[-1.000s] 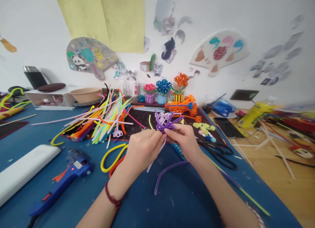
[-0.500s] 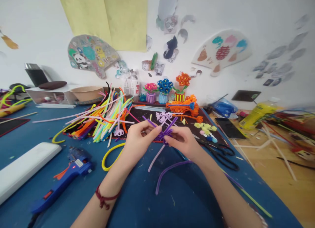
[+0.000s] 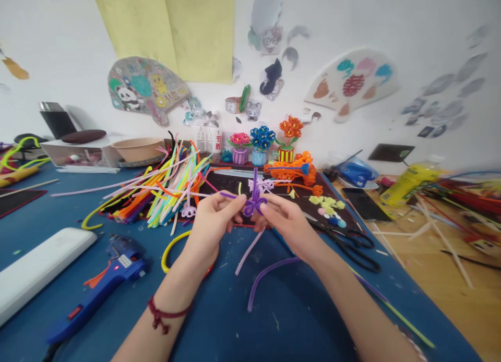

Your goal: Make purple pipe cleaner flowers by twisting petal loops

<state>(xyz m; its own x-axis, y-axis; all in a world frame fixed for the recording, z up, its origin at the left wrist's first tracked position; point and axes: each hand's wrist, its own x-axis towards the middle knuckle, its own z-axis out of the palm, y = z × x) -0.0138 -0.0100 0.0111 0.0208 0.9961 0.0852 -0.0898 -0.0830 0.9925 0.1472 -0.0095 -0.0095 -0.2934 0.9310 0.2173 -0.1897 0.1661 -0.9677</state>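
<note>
One blue-topped table (image 3: 219, 320) stands before a white wall (image 3: 422, 17). On its left lie a long white case (image 3: 43, 276) and a blue glue gun (image 3: 99, 294), with a tan bowl (image 3: 136, 151) farther back and a panda-painted fan (image 3: 144, 88) on the wall above. Next comes a loose heap of pipe cleaners (image 3: 172, 187) in many colours. The left hand (image 3: 209, 221) has its fingers pinched closed on the left side of a purple flower (image 3: 255, 203) — raised between both hands — and the right hand (image 3: 291, 224) pinches its right side, fingers also closed. Behind stand three small flower pots (image 3: 259, 156). Black scissors (image 3: 354, 247) lie right of the right hand — beyond them, a yellow bottle (image 3: 409, 182) is by the bare wood (image 3: 434, 315).
</note>
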